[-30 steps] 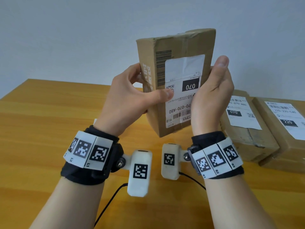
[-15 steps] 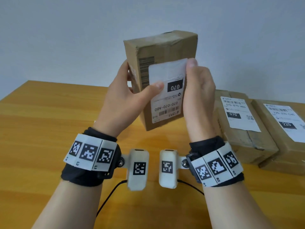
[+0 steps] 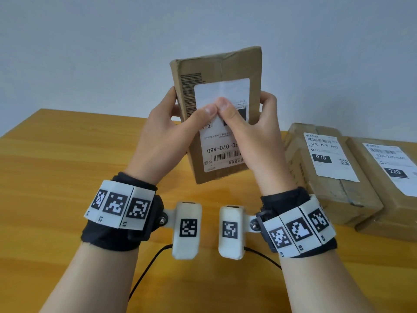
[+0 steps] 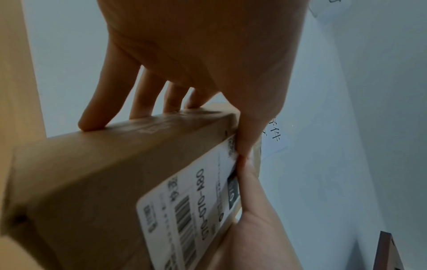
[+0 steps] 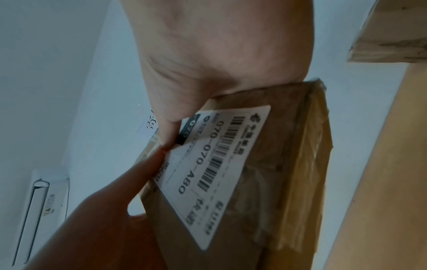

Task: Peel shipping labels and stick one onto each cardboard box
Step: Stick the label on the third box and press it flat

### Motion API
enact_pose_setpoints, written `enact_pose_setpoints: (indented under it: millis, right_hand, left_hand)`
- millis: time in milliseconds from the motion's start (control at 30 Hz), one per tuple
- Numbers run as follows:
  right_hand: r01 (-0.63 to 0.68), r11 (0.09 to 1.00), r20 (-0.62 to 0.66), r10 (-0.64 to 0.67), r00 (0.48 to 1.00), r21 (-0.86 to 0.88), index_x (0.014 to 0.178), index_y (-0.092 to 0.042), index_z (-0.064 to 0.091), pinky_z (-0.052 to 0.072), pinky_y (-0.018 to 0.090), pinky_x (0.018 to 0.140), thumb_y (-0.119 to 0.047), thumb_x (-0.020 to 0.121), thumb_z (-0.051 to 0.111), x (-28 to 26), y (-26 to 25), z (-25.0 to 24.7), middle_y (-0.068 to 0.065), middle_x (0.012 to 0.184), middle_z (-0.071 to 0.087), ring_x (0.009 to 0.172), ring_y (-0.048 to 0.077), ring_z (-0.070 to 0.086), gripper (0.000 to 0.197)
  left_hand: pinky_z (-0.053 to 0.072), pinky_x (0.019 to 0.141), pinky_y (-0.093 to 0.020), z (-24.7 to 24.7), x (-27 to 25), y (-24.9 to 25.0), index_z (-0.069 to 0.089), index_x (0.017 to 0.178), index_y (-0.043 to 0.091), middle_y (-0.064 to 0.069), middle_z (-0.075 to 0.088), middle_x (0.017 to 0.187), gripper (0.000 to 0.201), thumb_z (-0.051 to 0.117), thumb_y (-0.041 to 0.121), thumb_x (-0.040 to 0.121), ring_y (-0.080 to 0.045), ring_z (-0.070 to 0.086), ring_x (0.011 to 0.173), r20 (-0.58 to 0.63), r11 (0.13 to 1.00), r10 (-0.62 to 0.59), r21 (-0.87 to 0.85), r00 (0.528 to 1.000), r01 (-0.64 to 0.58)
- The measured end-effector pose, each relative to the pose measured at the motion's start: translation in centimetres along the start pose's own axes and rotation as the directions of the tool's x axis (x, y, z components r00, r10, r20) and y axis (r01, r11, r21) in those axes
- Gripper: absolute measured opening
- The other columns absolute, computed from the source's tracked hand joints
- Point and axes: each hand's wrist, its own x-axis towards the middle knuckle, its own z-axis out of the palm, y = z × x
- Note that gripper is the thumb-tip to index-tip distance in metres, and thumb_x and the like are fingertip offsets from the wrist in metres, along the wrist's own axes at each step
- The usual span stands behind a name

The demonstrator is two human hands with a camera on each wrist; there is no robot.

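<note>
I hold a brown cardboard box (image 3: 225, 66) upright above the table, one hand on each side. A white shipping label (image 3: 222, 143) reading 070-070-A80 lies upside down on its front face. My left hand (image 3: 173, 129) grips the left edge with its fingers behind. My right hand (image 3: 257, 132) grips the right edge the same way. Both thumbs press on the middle of the label, tips touching. In the left wrist view my left hand (image 4: 208, 64) spreads its fingers along the box (image 4: 104, 173) beside the label (image 4: 189, 210). In the right wrist view my right hand (image 5: 208, 64) thumbs the label (image 5: 219, 164) on the box (image 5: 289, 173).
Two more cardboard boxes lie flat at the right of the wooden table (image 3: 67, 177), each with a white label on top: one marked 070 (image 3: 338, 199), one marked 220 (image 3: 383, 211). Black cables (image 3: 144, 272) trail from the wrist cameras. A pale wall stands behind.
The box has turned its labelled face towards me. My right hand left the label's top right corner and now grips the right edge, and its thumb has met the left thumb at the label's middle.
</note>
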Motion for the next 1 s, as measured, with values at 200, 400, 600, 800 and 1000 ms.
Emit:
enact_pose_setpoints:
  millis: [200, 400, 600, 800, 1000]
  right_hand:
    - [0.008, 1.000, 0.000, -0.008, 1.000, 0.011, 0.131, -0.021, 0.053, 0.051, 0.008, 0.058, -0.045, 0.089, 0.075, 0.06, -0.09, 0.01, -0.012, 0.101, 0.068, 0.081, -0.010, 0.069, 0.054]
    - [-0.012, 0.999, -0.037, 0.011, 0.999, -0.031, 0.121, -0.019, 0.055, 0.050, 0.009, 0.054, -0.052, 0.086, 0.076, 0.09, -0.05, -0.24, -0.013, 0.090, 0.069, 0.074, -0.008, 0.070, 0.052]
    - [-0.032, 0.999, -0.102, 0.028, 0.994, -0.037, 0.101, -0.013, 0.056, 0.052, 0.017, 0.051, -0.058, 0.084, 0.077, 0.02, 0.08, -0.49, -0.004, 0.079, 0.073, 0.064, 0.001, 0.072, 0.053]
    - [-0.038, 0.999, -0.121, 0.034, 0.992, -0.028, 0.087, -0.017, 0.048, 0.049, 0.015, 0.047, -0.060, 0.090, 0.067, 0.10, 0.16, -0.72, -0.007, 0.067, 0.073, 0.060, 0.004, 0.072, 0.047]
    - [-0.048, 0.999, -0.093, 0.048, 0.995, -0.001, 0.093, -0.011, 0.045, 0.050, 0.011, 0.049, -0.058, 0.098, 0.055, 0.41, 0.42, -0.93, -0.013, 0.061, 0.069, 0.060, 0.001, 0.071, 0.048]
  left_hand:
    - [0.065, 0.081, -0.046, 0.03, -0.05, 0.06, 0.065, 0.121, 0.037, 0.016, 0.076, 0.106, 0.042, 0.065, 0.059, 0.086, -0.012, 0.074, 0.103, 0.029, 1.000, -0.024, 0.019, 0.999, 0.024]
    - [0.064, 0.085, -0.050, -0.07, 0.02, -0.03, 0.065, 0.124, 0.037, 0.018, 0.076, 0.107, 0.044, 0.067, 0.059, 0.086, -0.013, 0.074, 0.103, 0.025, 0.998, 0.003, 0.055, 1.000, -0.005]
    - [0.065, 0.082, -0.047, -0.32, 0.01, -0.03, 0.065, 0.123, 0.038, 0.021, 0.076, 0.106, 0.043, 0.066, 0.059, 0.086, -0.012, 0.075, 0.101, 0.046, 0.999, -0.004, 0.054, 0.999, 0.002]
    - [0.065, 0.082, -0.047, -0.43, 0.00, -0.01, 0.066, 0.125, 0.037, 0.019, 0.076, 0.107, 0.044, 0.065, 0.059, 0.087, -0.013, 0.075, 0.100, 0.060, 0.999, -0.003, 0.052, 0.998, 0.000]
    - [0.064, 0.084, -0.047, -0.32, 0.00, -0.15, 0.064, 0.127, 0.035, 0.016, 0.076, 0.111, 0.044, 0.064, 0.057, 0.088, -0.013, 0.075, 0.103, 0.074, 0.999, -0.001, 0.052, 0.997, -0.003]
